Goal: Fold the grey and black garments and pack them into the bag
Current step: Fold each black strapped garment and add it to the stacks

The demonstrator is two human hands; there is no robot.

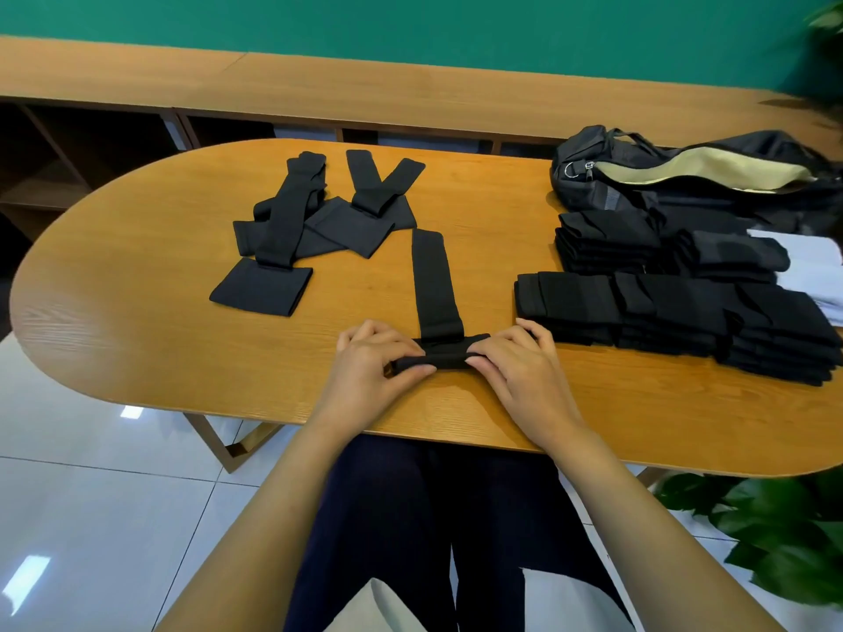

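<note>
We see an oval wooden tabletop (137, 289) over a glossy white tiled floor (91, 494), with a long wooden shelf unit (319, 84) and a green wall (410, 20) behind. At its near edge the left hand (374, 362) and right hand (520, 362) each pinch one end of a black garment (435, 285) — its strap runs toward the middle. Unfolded black pieces (292, 221) lie far left, folded stacks (661, 312) along the right edge, and the open black bag (593, 189) sits behind them at the far right corner.

Black garments (435, 285) are laid on an orange-brown grained table (137, 285); the black bag (638, 175) is lined beige.
</note>
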